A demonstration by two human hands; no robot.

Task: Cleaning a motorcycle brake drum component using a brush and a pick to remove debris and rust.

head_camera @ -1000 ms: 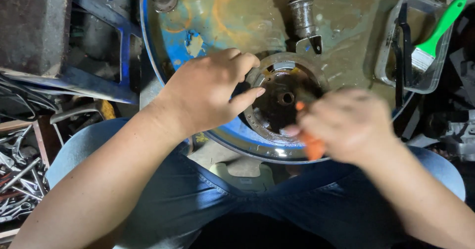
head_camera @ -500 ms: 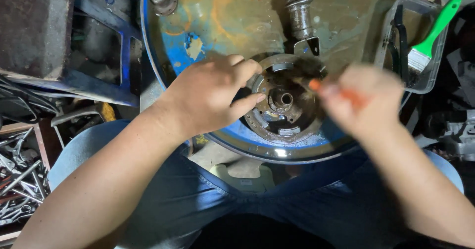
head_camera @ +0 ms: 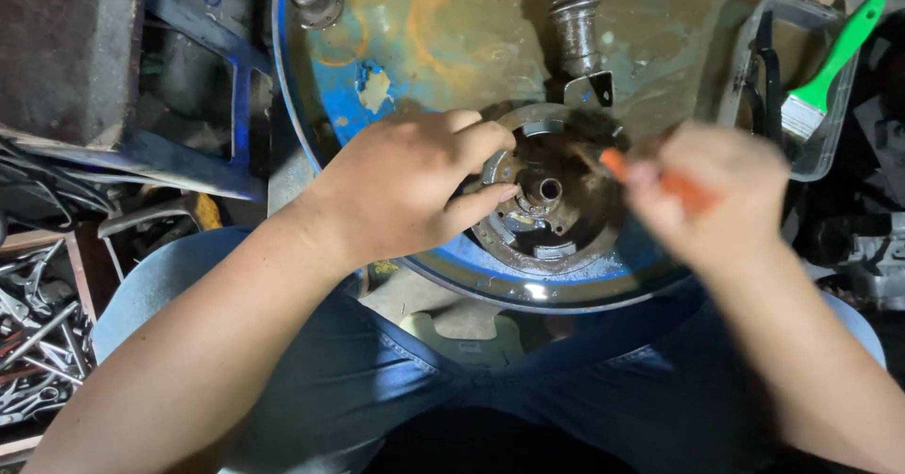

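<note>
- Our left hand (head_camera: 405, 187) sits at the middle of the frame, its grip closed over the left rim of the round metal hub (head_camera: 547, 196), thumb pressed on the hub's inner face.
- The hub lies flat on the blue drum-top bench (head_camera: 424, 40), just right of that grip and left of our right hand (head_camera: 716, 191).
- Our right hand, blurred, is at centre right, grip pinched around an orange-handled brush (head_camera: 660, 180) whose dark end reaches the hub's upper right edge.
- A clear plastic tray (head_camera: 830, 144) in the upper right holds a green-handled brush (head_camera: 830, 59).
- A coiled spring shaft (head_camera: 575, 12) stands at upper centre.
- Loose tools (head_camera: 38, 342) fill the lower left.
</note>
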